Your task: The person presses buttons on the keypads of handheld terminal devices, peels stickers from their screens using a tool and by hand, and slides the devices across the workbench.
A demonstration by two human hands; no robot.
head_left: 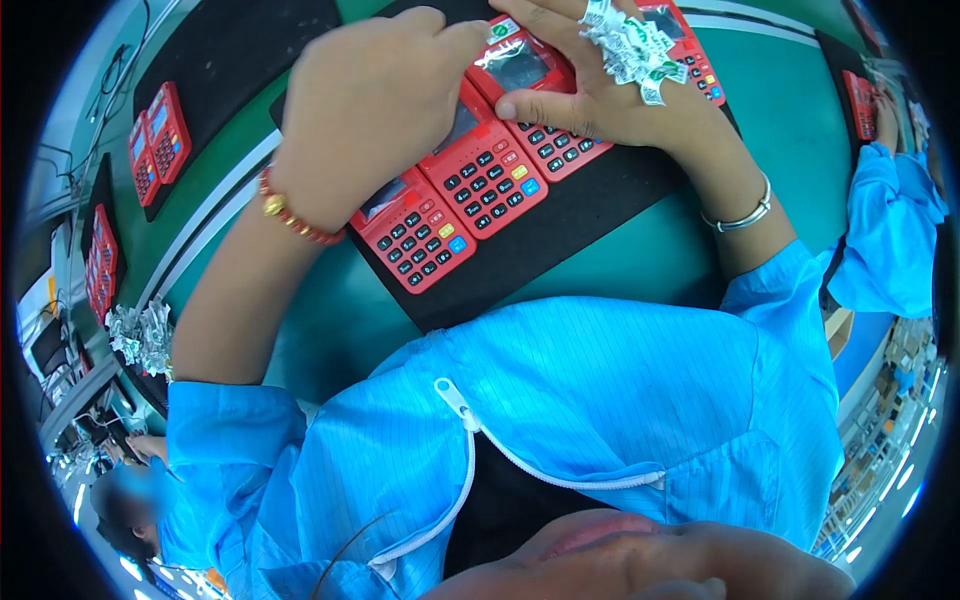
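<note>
Several red card payment terminals [493,190] with black number keys lie side by side on a black mat [560,240]. My left hand [375,105], with a red bead bracelet, is closed over the terminals at the left; its fingertips meet near a small white label with a green mark [503,30]. Whatever they pinch is hidden. My right hand [610,95] rests spread on a terminal beside it, thumb across its face below the screen [520,65]. A bunch of crumpled white-and-green stickers [632,50] clings to the back of that hand.
More red terminals lie on black mats at the left, one pair [158,145] and another [101,262]. A clump of silvery scraps [143,335] is by my left forearm. At the right, a co-worker's blue sleeve [885,235] reaches toward a red terminal [860,103]. Another person sits lower left.
</note>
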